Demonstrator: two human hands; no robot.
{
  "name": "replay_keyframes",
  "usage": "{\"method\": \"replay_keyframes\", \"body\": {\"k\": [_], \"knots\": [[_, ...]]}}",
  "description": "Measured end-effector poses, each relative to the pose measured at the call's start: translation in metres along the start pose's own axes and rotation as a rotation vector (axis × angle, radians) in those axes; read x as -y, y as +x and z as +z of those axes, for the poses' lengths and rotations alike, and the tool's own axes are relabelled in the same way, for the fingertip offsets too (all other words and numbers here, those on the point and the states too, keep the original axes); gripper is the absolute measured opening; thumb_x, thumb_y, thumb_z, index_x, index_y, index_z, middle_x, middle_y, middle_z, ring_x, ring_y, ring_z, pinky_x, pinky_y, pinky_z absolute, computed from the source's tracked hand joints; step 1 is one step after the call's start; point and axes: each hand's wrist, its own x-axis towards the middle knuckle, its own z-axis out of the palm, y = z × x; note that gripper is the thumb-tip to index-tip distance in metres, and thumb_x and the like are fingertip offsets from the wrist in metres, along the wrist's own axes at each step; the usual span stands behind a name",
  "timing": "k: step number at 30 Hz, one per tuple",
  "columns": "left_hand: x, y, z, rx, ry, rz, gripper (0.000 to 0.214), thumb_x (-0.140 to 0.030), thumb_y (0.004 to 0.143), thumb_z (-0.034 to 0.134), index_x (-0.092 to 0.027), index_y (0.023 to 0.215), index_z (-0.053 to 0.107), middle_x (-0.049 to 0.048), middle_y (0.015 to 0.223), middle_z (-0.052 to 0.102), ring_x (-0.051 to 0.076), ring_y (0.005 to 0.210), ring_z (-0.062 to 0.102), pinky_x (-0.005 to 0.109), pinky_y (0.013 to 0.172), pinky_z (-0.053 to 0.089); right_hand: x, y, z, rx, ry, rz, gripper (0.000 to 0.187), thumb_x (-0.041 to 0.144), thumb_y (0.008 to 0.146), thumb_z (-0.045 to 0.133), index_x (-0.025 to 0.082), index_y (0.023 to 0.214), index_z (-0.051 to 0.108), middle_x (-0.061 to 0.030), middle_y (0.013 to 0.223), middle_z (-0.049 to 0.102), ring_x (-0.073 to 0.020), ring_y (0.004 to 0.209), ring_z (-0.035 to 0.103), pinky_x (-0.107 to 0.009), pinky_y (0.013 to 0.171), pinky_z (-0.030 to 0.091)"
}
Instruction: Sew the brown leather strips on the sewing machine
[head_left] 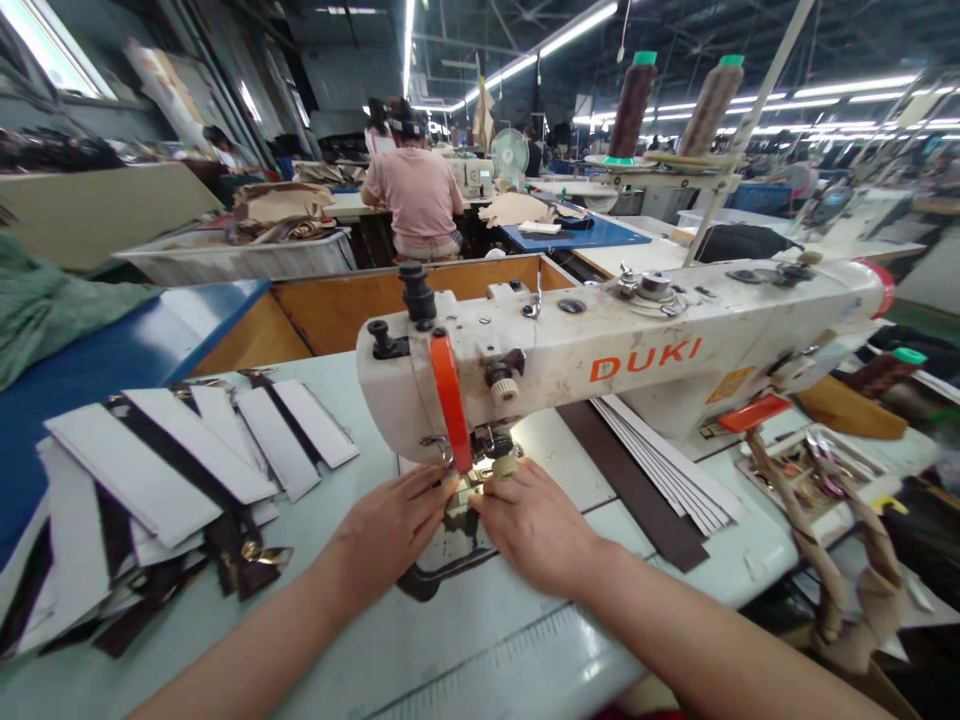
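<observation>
A white DUKI sewing machine (555,350) stands in front of me, its orange guard strip (450,400) hanging down by the needle area. On the left of the presser foot my left hand (409,520) has its fingers drawn together on the bed. My right hand (532,520) mirrors it on the right, fingers bent and pressed together, with a yellowish band (505,468) around one finger. Whatever lies between the fingertips is too small and covered to name. Dark zipper strips with white panels (135,475) lie heaped at the left, a gold zipper pull (262,553) showing.
A fan of white strips (667,465) lies beside a dark brown strip (637,490) under the machine arm. Further right is a tray of small tools (817,470). Thread cones (631,110) stand above. A person in pink (416,195) sits ahead, back turned.
</observation>
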Motion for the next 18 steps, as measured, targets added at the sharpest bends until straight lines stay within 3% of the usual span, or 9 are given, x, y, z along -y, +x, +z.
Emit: {"method": "replay_keyframes", "body": {"k": [5, 8, 12, 14, 18], "knots": [[-0.016, -0.007, -0.013, -0.012, 0.033, -0.053, 0.035, -0.018, 0.097, 0.031, -0.015, 0.104, 0.065, 0.0083, 0.107, 0.070, 0.015, 0.102, 0.065, 0.028, 0.092, 0.052, 0.004, -0.005, -0.008, -0.039, 0.017, -0.006, 0.019, 0.014, 0.092, 0.048, 0.013, 0.088, 0.067, -0.0073, 0.078, 0.061, -0.0218, 0.081, 0.050, -0.034, 0.076, 0.042], [-0.047, -0.029, -0.033, -0.034, 0.051, -0.064, 0.036, -0.015, 0.095, 0.032, -0.015, 0.102, 0.067, 0.0084, 0.109, 0.070, 0.015, 0.102, 0.066, 0.025, 0.089, 0.053, 0.016, -0.012, -0.011, -0.058, 0.062, -0.052, 0.019, 0.012, 0.091, 0.048, 0.013, 0.095, 0.067, -0.0078, 0.084, 0.064, -0.0203, 0.083, 0.053, -0.033, 0.078, 0.045], [-0.090, -0.069, -0.054, -0.022, -0.112, -0.117, 0.031, -0.012, 0.090, 0.045, -0.018, 0.115, 0.063, 0.0092, 0.122, 0.064, 0.017, 0.111, 0.061, 0.028, 0.096, 0.048, 0.044, -0.026, -0.009, 0.006, 0.232, -0.110, 0.022, 0.016, 0.092, 0.050, 0.016, 0.109, 0.064, -0.0079, 0.107, 0.065, -0.0188, 0.101, 0.056, -0.033, 0.093, 0.044], [-0.098, -0.083, -0.060, -0.029, -0.320, -0.318, 0.031, -0.015, 0.087, 0.053, -0.021, 0.115, 0.063, 0.0085, 0.129, 0.060, 0.019, 0.116, 0.058, 0.031, 0.099, 0.046, 0.056, -0.031, -0.007, 0.026, 0.279, -0.108, 0.023, 0.016, 0.092, 0.051, 0.017, 0.110, 0.064, -0.0081, 0.112, 0.065, -0.0189, 0.106, 0.056, -0.034, 0.097, 0.044], [-0.081, -0.087, -0.072, -0.115, -0.787, -1.106, 0.032, -0.024, 0.086, 0.055, -0.017, 0.117, 0.058, 0.0140, 0.133, 0.055, 0.025, 0.124, 0.051, 0.040, 0.097, 0.048, 0.064, -0.037, -0.003, -0.009, 0.286, -0.095, 0.025, 0.013, 0.089, 0.051, 0.015, 0.109, 0.066, -0.0102, 0.113, 0.066, -0.0211, 0.109, 0.059, -0.035, 0.097, 0.047]]}}
